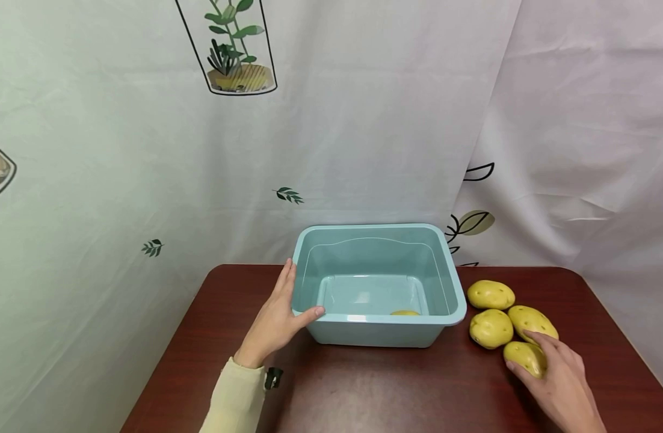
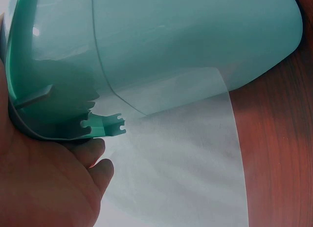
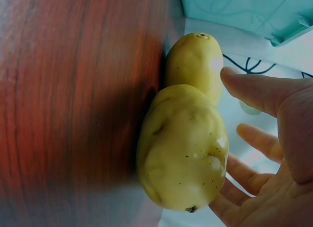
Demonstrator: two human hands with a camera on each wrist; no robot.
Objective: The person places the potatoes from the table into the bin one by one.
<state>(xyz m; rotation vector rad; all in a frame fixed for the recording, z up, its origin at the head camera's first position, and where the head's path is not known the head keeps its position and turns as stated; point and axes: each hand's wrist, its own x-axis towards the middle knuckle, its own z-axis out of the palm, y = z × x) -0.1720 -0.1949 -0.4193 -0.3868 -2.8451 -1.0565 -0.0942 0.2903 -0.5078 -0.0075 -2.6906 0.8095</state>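
A light blue plastic basin [image 1: 372,331] stands on the table. Against its near left corner rests my left hand [image 1: 274,319], fingers extended along the outer left side, thumb lying on the front rim. Under the rim, two of its fingertips [image 2: 101,173] show in the left wrist view. Yellow potatoes lie beside the basin at the right. My right hand [image 1: 567,379] is spread around the nearest potato [image 1: 525,359], thumb on one side and fingers on the other. In the right wrist view, a gap separates the thumb [image 3: 254,90] from that potato [image 3: 183,151].
Three further potatoes sit close together: one at the back [image 1: 491,294], one on the left [image 1: 491,329], one on the right [image 1: 533,322]. Part of a yellow potato [image 1: 405,313] shows inside the basin. Behind the dark red table [image 1: 364,385] hangs a patterned pale cloth [image 1: 364,150].
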